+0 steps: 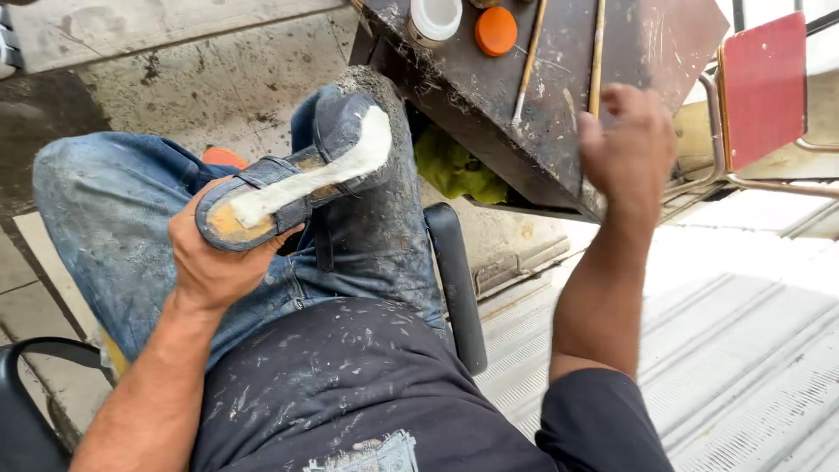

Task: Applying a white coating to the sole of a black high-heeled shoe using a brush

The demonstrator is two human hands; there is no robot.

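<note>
My left hand (210, 262) grips a dark blue sandal (297, 179) by its heel end, held over my lap with the sole side up. A pale glue-smeared layer and a yellow patch show on its upturned face. My right hand (629, 149) is raised over the edge of a dark, stained worktable (489, 105), fingers loosely curled, holding nothing I can see. It hovers close to two thin sticks or brushes (597, 52) lying on that table.
On the table stand a white jar (433, 17) and an orange lid (495, 31). A green cloth (454, 166) sits under the table. A red-seated metal chair (765, 87) is at right. Ribbed metal flooring (743, 350) lies below right; my chair's black armrest (454, 280) is beside my leg.
</note>
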